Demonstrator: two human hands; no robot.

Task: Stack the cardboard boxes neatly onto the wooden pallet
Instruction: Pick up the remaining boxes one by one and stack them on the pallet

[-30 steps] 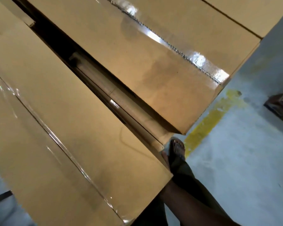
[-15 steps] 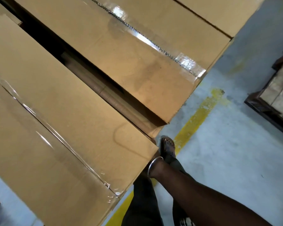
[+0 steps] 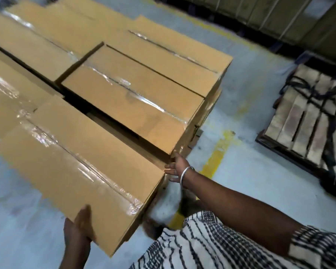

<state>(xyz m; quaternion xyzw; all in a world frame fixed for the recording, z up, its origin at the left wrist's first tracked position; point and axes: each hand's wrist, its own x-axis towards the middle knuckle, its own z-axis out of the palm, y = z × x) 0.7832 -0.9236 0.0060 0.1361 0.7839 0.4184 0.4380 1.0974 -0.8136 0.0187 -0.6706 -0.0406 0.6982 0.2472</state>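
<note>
Apparently unlabelled, the taped box [image 3: 81,158] sits in both hands [image 3: 77,228].

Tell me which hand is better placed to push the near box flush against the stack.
Probably left: the left hand grips the near tan cardboard box at its end, while the right hand sits by the gap.

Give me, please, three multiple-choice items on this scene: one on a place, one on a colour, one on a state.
1. Where does the left hand grip the nearest box?
A near corner
B far end
C top middle

2. What colour is the floor stripe?
A red
B yellow
C white

3. How is the right hand?
A a fist
B fingers spread at the box's end
C gripping tape

Answers: 1 A, thumb lies on top at the near corner. 2 B, it shows yellow on grey concrete. 3 B, its fingers are extended by the box edge.
</note>
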